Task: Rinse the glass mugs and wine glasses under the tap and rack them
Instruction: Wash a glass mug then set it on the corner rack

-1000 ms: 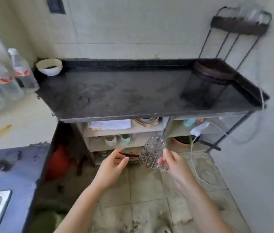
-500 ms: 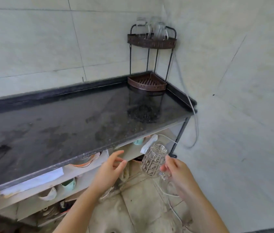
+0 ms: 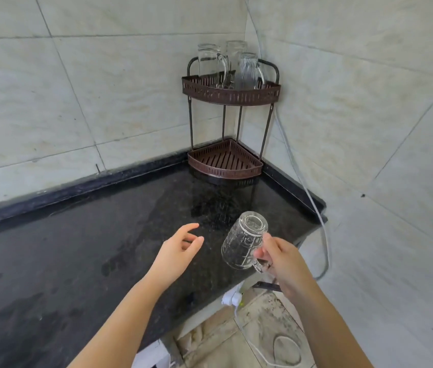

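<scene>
My right hand grips the handle of a patterned glass mug, held upside down and tilted over the front right part of the black counter. My left hand hovers beside the mug with relaxed fingers and holds nothing. A brown two-tier corner rack stands in the back right corner. Three clear glass mugs stand upside down on its upper tier. The lower tier holds nothing.
A grey cable runs down the right wall past the rack and the counter's end. A white plug and cord hang below the counter's front edge. The counter surface looks wet in patches. Tiled walls close the corner.
My view has swung up and right toward the corner rack. Both hands have risen from below the counter's edge to above its surface, the mug still in my right hand.
</scene>
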Motion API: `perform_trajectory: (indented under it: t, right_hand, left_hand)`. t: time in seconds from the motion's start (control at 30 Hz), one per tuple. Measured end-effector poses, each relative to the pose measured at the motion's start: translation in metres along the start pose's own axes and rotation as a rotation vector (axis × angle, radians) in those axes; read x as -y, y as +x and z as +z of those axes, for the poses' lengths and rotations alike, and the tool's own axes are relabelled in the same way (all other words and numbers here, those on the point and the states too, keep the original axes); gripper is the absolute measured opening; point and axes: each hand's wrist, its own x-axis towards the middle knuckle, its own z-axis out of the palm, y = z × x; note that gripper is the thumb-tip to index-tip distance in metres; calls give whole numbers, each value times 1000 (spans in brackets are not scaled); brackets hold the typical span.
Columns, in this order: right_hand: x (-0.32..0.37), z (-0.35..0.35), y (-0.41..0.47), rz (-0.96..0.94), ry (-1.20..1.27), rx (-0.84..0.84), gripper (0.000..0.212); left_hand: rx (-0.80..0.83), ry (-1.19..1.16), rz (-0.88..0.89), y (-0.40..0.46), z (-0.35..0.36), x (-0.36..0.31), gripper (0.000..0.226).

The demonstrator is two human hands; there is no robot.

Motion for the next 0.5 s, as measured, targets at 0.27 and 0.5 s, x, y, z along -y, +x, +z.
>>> perform_trajectory:
  t: [0.27,0.5]
  right_hand:
    - [40,-4,145,9,5,30,38]
    - [87,-7,307,-11,-49,107,33]
  left_hand:
    - [14,17,-11,137,9,-15,39]
    - [-25,54,-74,272,40,-38,42]
